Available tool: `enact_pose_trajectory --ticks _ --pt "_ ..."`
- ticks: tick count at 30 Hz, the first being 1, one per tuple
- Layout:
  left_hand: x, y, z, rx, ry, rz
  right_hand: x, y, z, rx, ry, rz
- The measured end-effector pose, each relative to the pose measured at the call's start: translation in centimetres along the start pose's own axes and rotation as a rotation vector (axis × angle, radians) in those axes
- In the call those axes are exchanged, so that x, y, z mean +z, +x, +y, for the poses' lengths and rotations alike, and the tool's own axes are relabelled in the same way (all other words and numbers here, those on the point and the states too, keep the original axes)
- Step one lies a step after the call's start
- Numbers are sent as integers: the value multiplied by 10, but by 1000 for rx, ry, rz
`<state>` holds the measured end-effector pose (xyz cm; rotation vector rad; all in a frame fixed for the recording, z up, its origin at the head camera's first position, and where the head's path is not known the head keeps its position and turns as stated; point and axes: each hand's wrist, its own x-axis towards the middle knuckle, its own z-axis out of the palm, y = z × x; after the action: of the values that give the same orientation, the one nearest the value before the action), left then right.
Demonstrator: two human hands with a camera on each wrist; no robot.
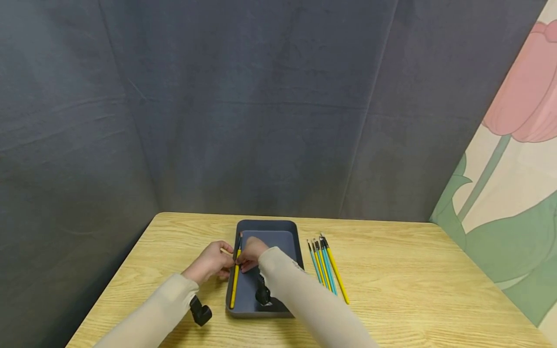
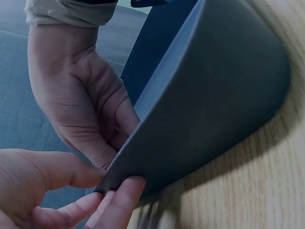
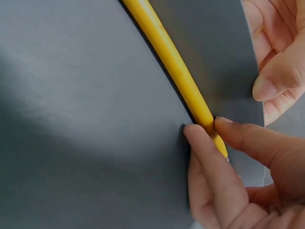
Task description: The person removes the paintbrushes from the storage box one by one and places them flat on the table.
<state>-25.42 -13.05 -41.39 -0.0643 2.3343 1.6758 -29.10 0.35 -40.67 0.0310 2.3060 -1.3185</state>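
Note:
A dark grey rectangular tray (image 1: 276, 238) lies on the wooden table. Inside it, along the left wall, rests a paintbrush (image 1: 235, 286) with a yellow handle, its bristles toward the far end. My right hand (image 1: 252, 250) reaches into the tray and pinches the handle between thumb and fingers, as the right wrist view shows on the yellow paintbrush (image 3: 178, 71). At the tray's left side, my left hand (image 1: 213, 260) pinches the rim; in the left wrist view the left hand (image 2: 45, 183) has its thumb on the edge and fingers against the outer wall.
Right of the tray, several yellow and turquoise paintbrushes (image 1: 329, 263) lie side by side on the table (image 1: 404, 285). Behind the table hangs a dark grey curtain (image 1: 261, 121). A wall with a tulip picture (image 1: 522, 96) stands at the right.

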Motion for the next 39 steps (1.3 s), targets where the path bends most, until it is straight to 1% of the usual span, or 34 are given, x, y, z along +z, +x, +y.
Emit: enact_pose_trajectory --ticks 10,16,26,32,39 --pt "-1 -1 1 -4 -8 3 5 6 -2 21 -18 38" --pt "-1 -1 2 -3 -13 -3 8 9 0 15 11 44" --pt "-1 -1 2 1 -7 -5 10 17 4 30 38 56" --pt "-1 -2 1 15 -2 -12 10 13 6 12 63 53" --pt "-1 1 -1 15 5 -12 6 -3 2 -4 99 38"
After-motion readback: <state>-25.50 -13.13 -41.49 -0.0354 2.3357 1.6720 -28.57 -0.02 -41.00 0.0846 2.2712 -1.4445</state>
